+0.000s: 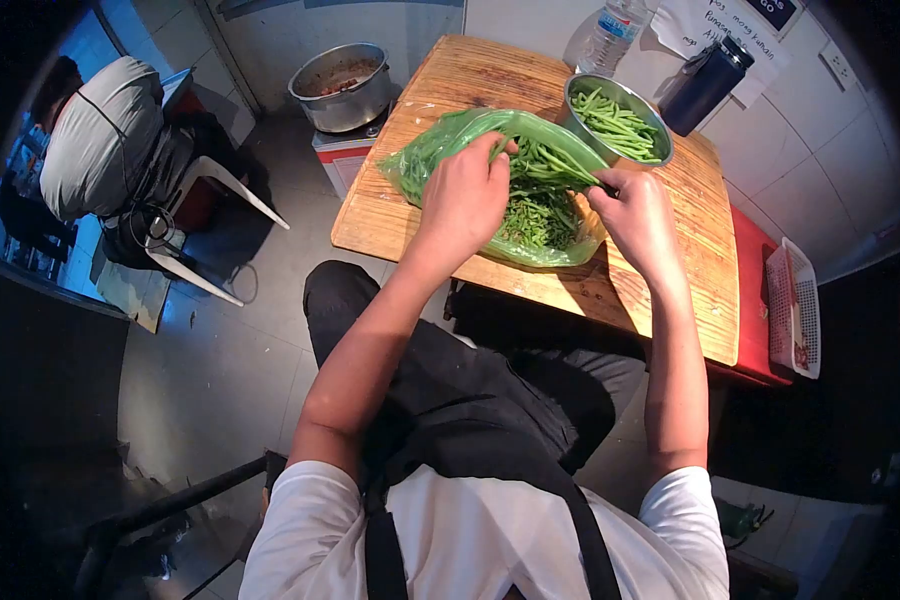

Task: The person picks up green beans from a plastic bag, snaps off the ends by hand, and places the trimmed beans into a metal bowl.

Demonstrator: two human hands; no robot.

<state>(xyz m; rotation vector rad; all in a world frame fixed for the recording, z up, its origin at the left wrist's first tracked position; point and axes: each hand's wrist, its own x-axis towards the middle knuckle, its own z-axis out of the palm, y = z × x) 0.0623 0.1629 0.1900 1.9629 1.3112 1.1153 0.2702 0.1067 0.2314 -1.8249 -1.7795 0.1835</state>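
A green plastic bag [410, 160] lies open on the wooden table, with long green beans [548, 162] and a pile of short green trimmings [540, 222] inside. My left hand [467, 192] is over the bag's left side, fingers curled and closed on a green bean at the fingertips. At the bag's right edge, my right hand [635, 212] pinches the ends of several long beans between thumb and fingers. Just beyond that hand, a steel bowl [667, 150] holds cut green bean pieces [615, 122].
A dark blue bottle [705, 88] and a clear water bottle [610, 38] stand behind the bowl. Left of the table, a large metal pot [342, 88] sits on a stove. A white basket [793, 308] is at right. Another person [105, 140] sits on a white chair [232, 185].
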